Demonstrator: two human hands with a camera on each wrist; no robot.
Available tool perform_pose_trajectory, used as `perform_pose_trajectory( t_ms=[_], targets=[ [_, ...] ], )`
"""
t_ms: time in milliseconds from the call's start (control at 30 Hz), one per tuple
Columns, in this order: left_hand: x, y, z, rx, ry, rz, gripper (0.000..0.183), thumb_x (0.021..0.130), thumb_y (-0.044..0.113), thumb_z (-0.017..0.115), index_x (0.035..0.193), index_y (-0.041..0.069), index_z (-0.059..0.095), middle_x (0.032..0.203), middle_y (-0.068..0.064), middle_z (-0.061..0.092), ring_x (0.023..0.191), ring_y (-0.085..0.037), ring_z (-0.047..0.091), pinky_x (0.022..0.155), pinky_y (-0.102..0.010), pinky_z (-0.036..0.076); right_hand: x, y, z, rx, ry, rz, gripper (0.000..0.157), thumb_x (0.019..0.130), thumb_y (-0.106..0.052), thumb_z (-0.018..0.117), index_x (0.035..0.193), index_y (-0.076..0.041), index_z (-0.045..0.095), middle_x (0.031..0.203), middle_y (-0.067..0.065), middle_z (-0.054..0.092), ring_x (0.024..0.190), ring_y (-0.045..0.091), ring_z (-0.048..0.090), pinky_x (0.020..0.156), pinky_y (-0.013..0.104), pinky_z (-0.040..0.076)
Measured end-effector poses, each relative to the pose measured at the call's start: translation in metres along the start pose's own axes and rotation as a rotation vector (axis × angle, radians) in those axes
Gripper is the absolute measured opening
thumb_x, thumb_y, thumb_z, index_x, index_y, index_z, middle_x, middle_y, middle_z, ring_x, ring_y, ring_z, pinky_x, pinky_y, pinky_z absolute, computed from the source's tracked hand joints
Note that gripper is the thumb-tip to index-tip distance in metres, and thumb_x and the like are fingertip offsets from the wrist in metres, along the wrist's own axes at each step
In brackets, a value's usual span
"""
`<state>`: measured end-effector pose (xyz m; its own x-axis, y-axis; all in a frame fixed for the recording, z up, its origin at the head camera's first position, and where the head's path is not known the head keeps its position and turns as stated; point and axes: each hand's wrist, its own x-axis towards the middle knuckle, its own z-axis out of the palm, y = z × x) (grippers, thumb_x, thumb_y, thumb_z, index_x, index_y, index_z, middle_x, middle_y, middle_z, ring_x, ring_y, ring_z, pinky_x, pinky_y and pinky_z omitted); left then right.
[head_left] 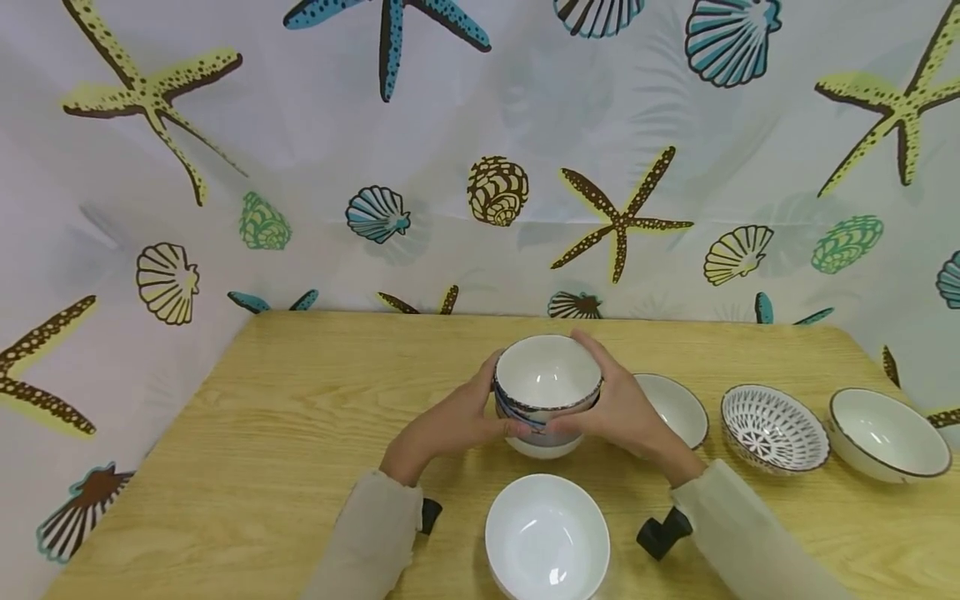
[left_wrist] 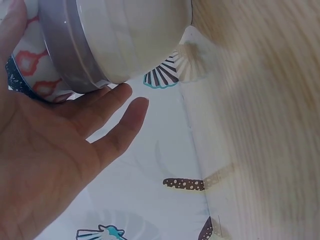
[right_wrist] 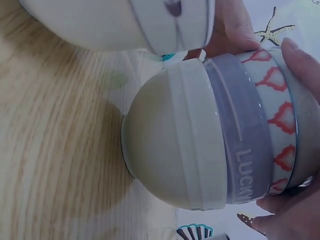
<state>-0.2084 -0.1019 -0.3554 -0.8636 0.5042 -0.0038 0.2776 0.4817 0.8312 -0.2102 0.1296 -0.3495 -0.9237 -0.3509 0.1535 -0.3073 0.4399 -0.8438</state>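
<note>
Both hands hold a stack of nested bowls (head_left: pixel 549 373) from opposite sides at mid-table. On its left side is my left hand (head_left: pixel 468 417), with the thumb in front. My right hand (head_left: pixel 626 412) grips the right side. The top bowl is white inside with a dark rim. Lower down, the right wrist view shows a red-patterned bowl (right_wrist: pixel 276 125), a grey bowl (right_wrist: pixel 242 135) with raised letters, and a cream bowl (right_wrist: pixel 170 140) at the bottom. Whether its foot touches the table I cannot tell. A plain white bowl (head_left: pixel 547 533) stands in front of the stack.
Right of the stack, a pale bowl (head_left: pixel 678 408) is partly hidden by my right hand. Farther right stand a black-and-white patterned bowl (head_left: pixel 776 429) and a white bowl with a dark rim (head_left: pixel 888 433). A cloth with shells and starfish (head_left: pixel 442 158) hangs behind the wooden table (head_left: pixel 300 417).
</note>
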Motion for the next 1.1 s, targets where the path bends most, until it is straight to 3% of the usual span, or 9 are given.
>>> perform_pose_trajectory(
  t_ms=[300,700,1100],
  targets=[
    [0.0,-0.001,0.002,0.016,-0.001,0.006,0.104,0.082,0.03,0.075,0.154,0.015,0.001,0.157,-0.011,0.022,0.144,-0.029,0.024,0.115,-0.05,0.024,-0.001,0.005,0.005,-0.017,0.055,-0.067,0.108,0.064,-0.017,0.088,0.15,-0.006,0.024,0.148,0.019,0.037,0.127,0.038,0.047,0.102,0.053,0.042],
    [-0.001,0.0,0.002,0.023,-0.007,-0.001,0.106,0.083,0.032,0.075,0.154,0.014,-0.001,0.159,-0.011,0.016,0.146,-0.029,0.02,0.115,-0.051,0.023,-0.004,0.006,0.006,0.007,0.104,-0.12,0.108,0.063,-0.011,0.089,0.15,-0.005,0.025,0.146,0.02,0.037,0.126,0.038,0.047,0.1,0.053,0.044],
    [0.0,0.0,0.0,0.048,-0.016,-0.024,0.105,0.082,0.037,0.074,0.154,0.016,0.0,0.159,-0.012,0.017,0.145,-0.031,0.022,0.115,-0.053,0.023,-0.007,0.002,-0.007,0.03,0.141,-0.104,0.109,0.063,-0.01,0.088,0.15,-0.006,0.024,0.149,0.018,0.035,0.127,0.037,0.046,0.102,0.051,0.043]
  ],
)
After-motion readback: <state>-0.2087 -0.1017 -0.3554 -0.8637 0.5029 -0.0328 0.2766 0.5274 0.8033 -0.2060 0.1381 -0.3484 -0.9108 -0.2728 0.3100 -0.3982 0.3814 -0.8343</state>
